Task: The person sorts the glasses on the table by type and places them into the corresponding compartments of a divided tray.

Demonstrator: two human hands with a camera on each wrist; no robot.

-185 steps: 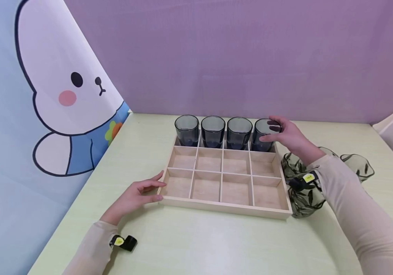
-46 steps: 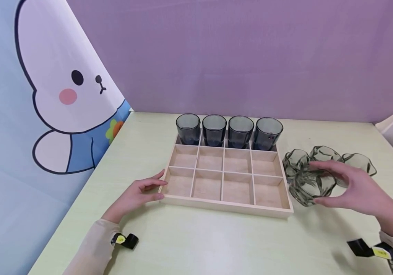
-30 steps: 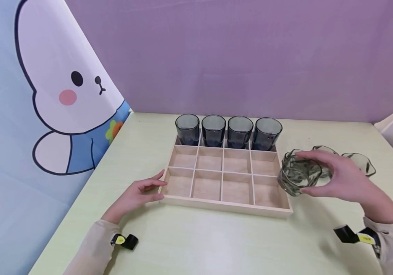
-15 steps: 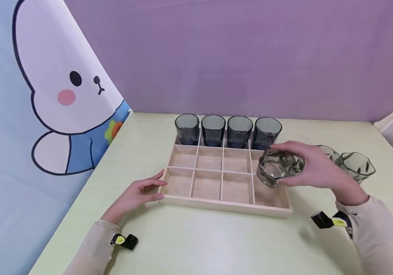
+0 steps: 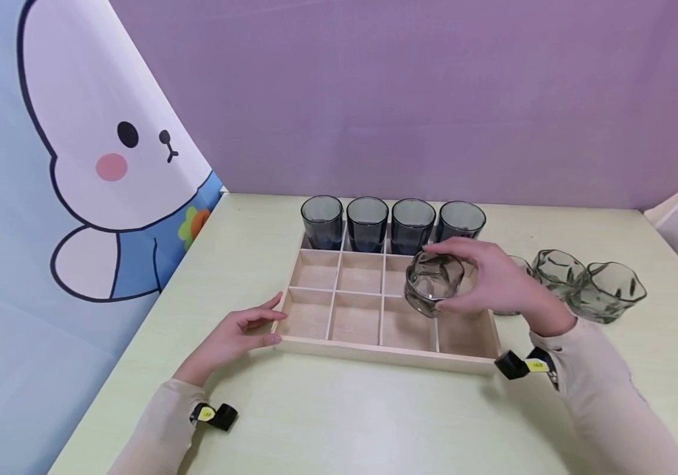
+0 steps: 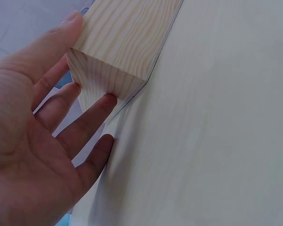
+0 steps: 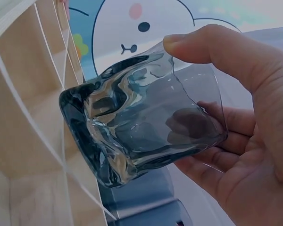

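Note:
My right hand [image 5: 487, 277] grips a short, wavy-sided smoky glass tumbler [image 5: 432, 280] by its rim, thumb on one side and fingers on the other. The tumbler hangs above the right half of a pale wooden divided tray [image 5: 386, 351]. In the right wrist view its thick base [image 7: 92, 136] points toward the dividers. My left hand [image 5: 229, 340] rests at the tray's front left corner; in the left wrist view relaxed fingertips touch the corner wall [image 6: 99, 80]. Several tall dark glasses [image 5: 367, 224] stand in the tray's back row; my right hand partly covers the rightmost.
Right of the tray, three more wavy tumblers stand on the table: one partly hidden behind my right hand [image 5: 520, 267], one farther back [image 5: 558, 267], one farthest right [image 5: 609, 290]. A purple cloth wall [image 5: 410, 99] rises behind the table, a cartoon-printed cloth [image 5: 78, 264] at left.
My right hand let go of the rightmost tall glass, took a wavy tumbler from the group at right, and carried it left over the tray. My left hand stayed at the corner.

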